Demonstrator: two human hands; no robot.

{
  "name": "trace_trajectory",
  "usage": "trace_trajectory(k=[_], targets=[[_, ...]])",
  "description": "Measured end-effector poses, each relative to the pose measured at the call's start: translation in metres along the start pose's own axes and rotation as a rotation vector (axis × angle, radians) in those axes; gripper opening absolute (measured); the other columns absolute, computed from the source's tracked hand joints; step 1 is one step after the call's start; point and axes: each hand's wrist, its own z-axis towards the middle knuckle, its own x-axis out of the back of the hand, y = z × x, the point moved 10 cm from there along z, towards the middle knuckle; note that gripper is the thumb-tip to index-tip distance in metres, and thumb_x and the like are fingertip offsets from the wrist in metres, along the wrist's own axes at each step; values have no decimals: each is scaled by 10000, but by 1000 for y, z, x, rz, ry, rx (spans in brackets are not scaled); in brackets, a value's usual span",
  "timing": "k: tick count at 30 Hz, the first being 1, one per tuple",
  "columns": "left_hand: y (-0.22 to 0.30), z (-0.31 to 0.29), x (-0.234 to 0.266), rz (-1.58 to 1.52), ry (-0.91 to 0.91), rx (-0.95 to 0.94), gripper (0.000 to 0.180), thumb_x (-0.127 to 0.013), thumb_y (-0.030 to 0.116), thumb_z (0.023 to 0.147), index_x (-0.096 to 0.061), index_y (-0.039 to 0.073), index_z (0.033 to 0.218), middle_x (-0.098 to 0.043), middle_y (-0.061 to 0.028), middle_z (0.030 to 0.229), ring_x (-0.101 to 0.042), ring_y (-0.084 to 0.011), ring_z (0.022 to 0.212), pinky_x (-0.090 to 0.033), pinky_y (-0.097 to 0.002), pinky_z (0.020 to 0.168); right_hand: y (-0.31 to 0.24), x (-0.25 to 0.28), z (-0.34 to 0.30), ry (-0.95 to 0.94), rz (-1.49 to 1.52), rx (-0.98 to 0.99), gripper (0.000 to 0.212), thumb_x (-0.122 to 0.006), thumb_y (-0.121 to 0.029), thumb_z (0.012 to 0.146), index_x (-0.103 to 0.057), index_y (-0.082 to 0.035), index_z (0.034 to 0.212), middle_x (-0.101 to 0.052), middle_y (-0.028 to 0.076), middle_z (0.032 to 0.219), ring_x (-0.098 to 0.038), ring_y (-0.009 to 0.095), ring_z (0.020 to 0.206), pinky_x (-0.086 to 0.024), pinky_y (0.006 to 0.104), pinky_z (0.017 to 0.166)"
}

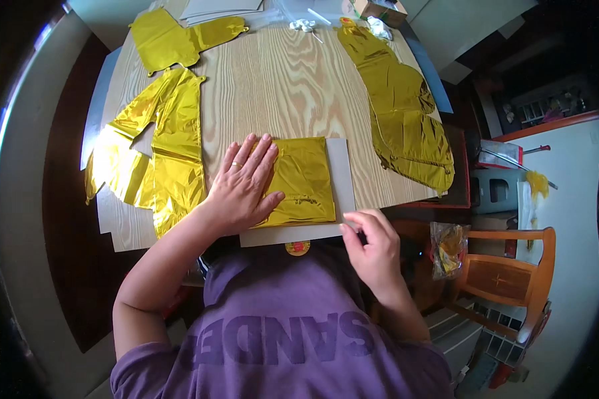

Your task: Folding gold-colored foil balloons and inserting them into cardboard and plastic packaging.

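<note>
A gold foil balloon folded into a flat square lies on a pale grey board at the table's near edge. My left hand rests flat on its left part, fingers stretched out and a ring on one of them. At the board's near right corner, my right hand has its thumb and forefinger bent toward each other. Whatever may be between those fingertips is hidden. To the left is a spread gold foil balloon, its lower part bright with glare.
Another gold foil balloon lies at the far left, and a crumpled one at the right. Stacked grey boards and a cardboard box sit at the table's far edge. A wooden chair stands at the right.
</note>
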Motion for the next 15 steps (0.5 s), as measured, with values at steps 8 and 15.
trace_trajectory(k=[8,15], targets=[[-5,-1,3,-105,-42,11,748,-478,431,1005,-248,-6,1567,-250,-214,1629,-187,-369,1531,-108,-514,1237,-39,-58,-26,-146,-384,480,400,-662,-174,899,-633,28,1243,-602,203,1318,-553,364,1244,-419,494,1060],[-34,6,15,-612,-185,89,664,-362,434,1074,-237,23,1581,-320,-205,1600,-200,-322,1535,-130,-468,1241,-36,-56,-28,-155,-344,444,464,-718,-164,852,-621,10,1271,-596,195,1333,-537,360,1267,-400,496,1081]])
